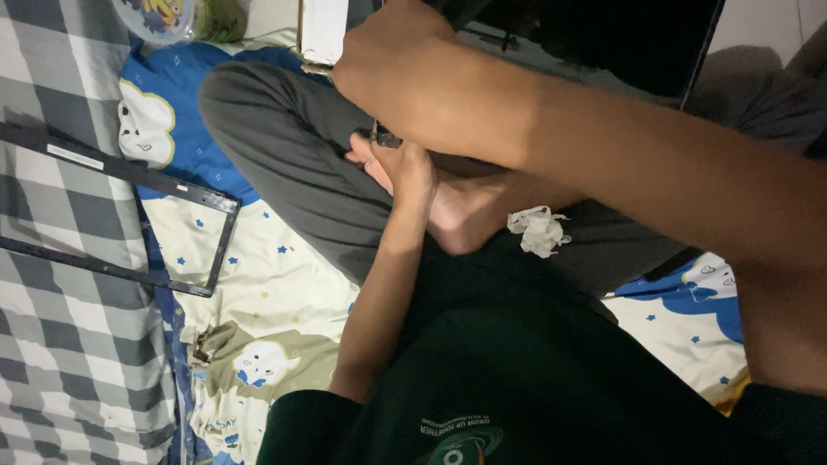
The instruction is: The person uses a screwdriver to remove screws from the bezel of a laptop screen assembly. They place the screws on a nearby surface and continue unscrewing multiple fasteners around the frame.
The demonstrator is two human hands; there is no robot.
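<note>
Small dark part (385, 136), mostly hidden between left hand (405, 164) and right hand (388, 60)

A home bedroom: the person sits cross-legged on a cartoon-print bedsheet (276, 284) beside a checked blanket (77, 344).

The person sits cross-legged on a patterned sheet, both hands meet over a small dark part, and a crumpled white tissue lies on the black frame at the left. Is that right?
Not quite. In the head view the tissue lies on the person's grey trouser leg, well to the right of the black frame, which lies by itself on the bedding. The rest stands: left hand and right hand meet over the small dark part.
</note>
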